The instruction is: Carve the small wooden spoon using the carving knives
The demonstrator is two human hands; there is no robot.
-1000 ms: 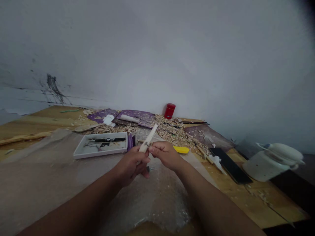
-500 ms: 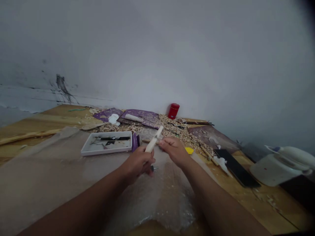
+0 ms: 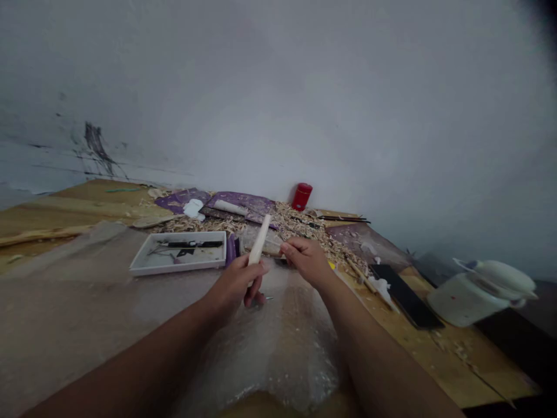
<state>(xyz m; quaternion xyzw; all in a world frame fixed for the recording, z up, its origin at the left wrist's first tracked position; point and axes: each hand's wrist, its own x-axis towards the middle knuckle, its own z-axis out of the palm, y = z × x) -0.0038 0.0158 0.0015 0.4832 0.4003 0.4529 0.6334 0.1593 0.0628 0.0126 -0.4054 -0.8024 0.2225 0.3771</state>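
My left hand is closed round a pale, slim wooden stick, which points up and away from me. A small metal tip shows just beyond its lower fingers; what it belongs to is hidden. To the right of the stick, my right hand is closed in a pinch, thumb against bent fingers. Whatever it may hold is too small or hidden to name. Both hands are above a sheet of clear bubble wrap on the wooden table.
A white tray with thin dark tools lies left of my hands. Wood shavings heap up behind, near a red canister by the wall. On the right are a dark flat slab and a white lidded tub.
The stick has swung more upright and away from my right hand, with my left hand shifted slightly left. The whole view has shifted a little.
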